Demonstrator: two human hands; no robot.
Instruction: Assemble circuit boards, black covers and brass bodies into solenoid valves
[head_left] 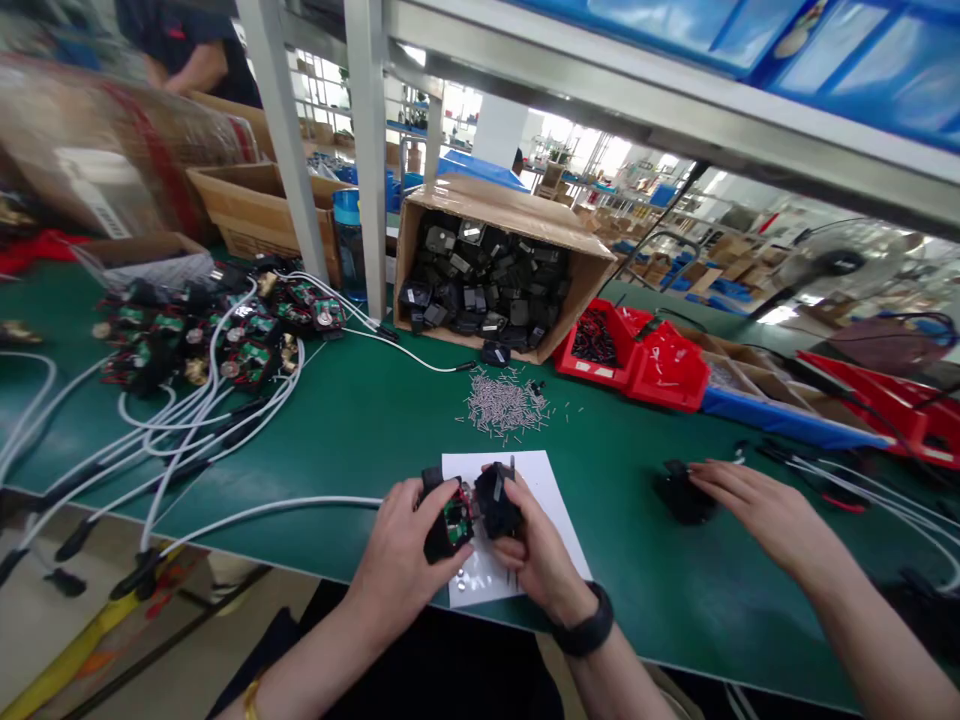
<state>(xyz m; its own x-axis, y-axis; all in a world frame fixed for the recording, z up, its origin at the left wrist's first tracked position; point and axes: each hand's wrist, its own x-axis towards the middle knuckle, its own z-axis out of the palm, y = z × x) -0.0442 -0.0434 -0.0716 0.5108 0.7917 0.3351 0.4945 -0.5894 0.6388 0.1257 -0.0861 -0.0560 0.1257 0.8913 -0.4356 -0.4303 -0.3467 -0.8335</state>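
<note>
Near edge: left hand [397, 540] pinching blk housing [456, 518] btw thumb & fingers, green PCB + red wires showing in open side. Right hand [541, 560], dark wristband, gripping blk cover [496, 500] just right of housing. Both pcs held over wht sheet [541, 470] on green bench [622, 450]; few tiny bits on sheet, too small to ID. Wht cable [300, 503] runs left from left hand.

Near right: co-worker's hand [739, 495] at blk part [686, 497], blurry, can't tell if gripped.

Mid: pile of small metal pins [502, 402] past sheet. Left: heap of PCB assys [202, 335] w/ wht cables.

Far: tipped cardboard box [510, 205] full of blk pcs [480, 270], opening faces near side. Red bins [667, 370] right of it, blue bottle [349, 240] left. Far left: another person [202, 65] behind wrapped cartons [165, 130].
</note>
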